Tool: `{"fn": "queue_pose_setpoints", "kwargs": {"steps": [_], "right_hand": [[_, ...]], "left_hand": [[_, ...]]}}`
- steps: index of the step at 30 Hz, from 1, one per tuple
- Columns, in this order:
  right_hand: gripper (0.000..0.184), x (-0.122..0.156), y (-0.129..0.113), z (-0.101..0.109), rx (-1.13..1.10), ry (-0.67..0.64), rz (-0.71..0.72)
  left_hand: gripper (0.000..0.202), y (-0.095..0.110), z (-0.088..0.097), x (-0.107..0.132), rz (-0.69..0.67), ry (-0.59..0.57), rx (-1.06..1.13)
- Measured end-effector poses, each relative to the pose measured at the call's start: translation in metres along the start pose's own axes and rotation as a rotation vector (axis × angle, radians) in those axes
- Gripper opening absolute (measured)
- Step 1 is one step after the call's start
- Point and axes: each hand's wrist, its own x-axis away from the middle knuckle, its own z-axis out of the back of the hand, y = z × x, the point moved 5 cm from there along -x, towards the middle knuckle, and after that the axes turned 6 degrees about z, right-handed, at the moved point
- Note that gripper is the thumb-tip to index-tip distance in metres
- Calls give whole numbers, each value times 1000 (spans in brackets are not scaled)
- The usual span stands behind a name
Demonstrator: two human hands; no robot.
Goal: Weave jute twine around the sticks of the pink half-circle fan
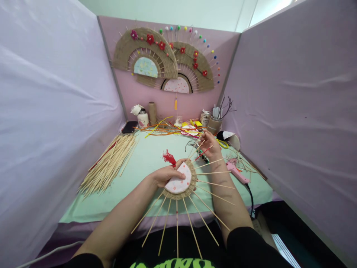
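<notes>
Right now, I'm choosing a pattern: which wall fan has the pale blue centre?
The left-hand fan; the right-hand fan, partly behind it, has a pinkish dotted centre.

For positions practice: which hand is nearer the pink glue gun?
Right: in view, the right hand is above and left of the pink glue gun; the left hand, farther left, holds the weaving.

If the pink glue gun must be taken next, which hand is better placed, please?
Probably the right hand: it is nearer to the pink glue gun, which lies beside the right forearm. The left hand holds the woven piece, farther away. Whether the right hand pinches anything is unclear.
</notes>
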Motion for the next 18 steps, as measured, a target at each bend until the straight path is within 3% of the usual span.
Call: {"fn": "queue_pose_setpoints", "kwargs": {"steps": [4,12,16,18], "right_hand": [[16,0,-3,0,84,-3,52],[25,-3,-2,1,152,19,60],[32,1,4,-4,432,5,93],[32,6,9,-8,632,-68,53]], "left_hand": [[85,3,0,1,-33,-35,-9],[87,23,14,12,-168,104,16],[87,35,27,21,-254,233,1],[87,41,34,26,-320,311,-5]]}}
